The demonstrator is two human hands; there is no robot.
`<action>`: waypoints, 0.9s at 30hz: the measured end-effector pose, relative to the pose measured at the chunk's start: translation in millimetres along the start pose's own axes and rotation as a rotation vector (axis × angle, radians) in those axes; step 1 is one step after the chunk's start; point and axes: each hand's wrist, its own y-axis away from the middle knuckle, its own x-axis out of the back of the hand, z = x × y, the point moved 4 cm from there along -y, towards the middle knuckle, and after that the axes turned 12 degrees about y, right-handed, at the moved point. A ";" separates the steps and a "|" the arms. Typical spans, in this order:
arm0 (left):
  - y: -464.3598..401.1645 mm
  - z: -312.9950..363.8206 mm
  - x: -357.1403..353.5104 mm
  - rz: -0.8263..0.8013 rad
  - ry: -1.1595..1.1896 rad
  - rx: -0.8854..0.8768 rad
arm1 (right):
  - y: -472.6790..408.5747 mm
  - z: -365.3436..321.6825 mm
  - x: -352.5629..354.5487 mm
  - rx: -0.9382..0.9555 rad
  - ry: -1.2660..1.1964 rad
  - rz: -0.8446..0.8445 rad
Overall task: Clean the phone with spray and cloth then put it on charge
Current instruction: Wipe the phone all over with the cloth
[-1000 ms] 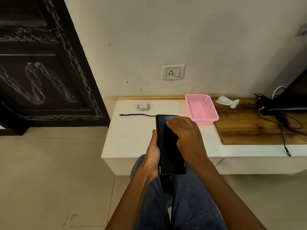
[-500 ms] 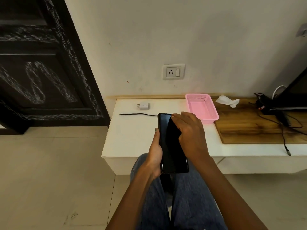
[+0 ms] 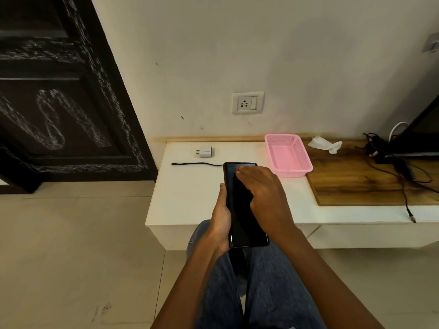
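Head view: left hand (image 3: 219, 224) grip wraps slim black glass phone (image 3: 242, 210) above white table (image 3: 190, 193) edge; right hand (image 3: 263, 193) flat on screen, gripping nothing. No cloth visible underneath; wipe lightly, full-length strokes, support the back.

Home, living room. Evidence: low white wall-mounted counter (image 3: 190, 193) with wood inlay (image 3: 356, 186); TV (image 3: 425, 129) at right with tangled cables (image 3: 401, 169); wall socket (image 3: 247, 103) on cream plaster; carved dark door (image 3: 59, 103); tiled floor (image 3: 71, 245); pink basket (image 3: 288, 154) and charger (image 3: 205, 151) on counter.
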 end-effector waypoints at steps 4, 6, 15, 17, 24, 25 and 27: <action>1.1 -3.9 1.8 0.017 -0.007 0.008 | -0.8 10.1 2.4 -0.004 0.011 -0.002; 0.6 -5.7 0.3 0.021 -0.036 0.010 | -4.8 12.1 2.9 -0.039 0.035 -0.002; 1.8 -1.1 0.0 0.003 -0.023 -0.004 | 4.7 10.6 1.0 0.063 0.026 -0.011; 1.9 -3.0 -2.1 0.004 -0.056 -0.006 | 0.4 12.4 0.5 0.008 0.044 0.006; 3.0 -4.0 -0.2 -0.028 0.027 0.014 | 10.3 -1.0 -2.2 0.117 0.008 -0.002; 3.3 -4.2 0.0 -0.031 0.017 0.014 | 10.0 2.5 -1.4 0.112 0.013 -0.008; 3.4 -5.4 -0.9 -0.028 -0.012 0.020 | 6.1 8.4 -0.7 0.067 0.016 -0.006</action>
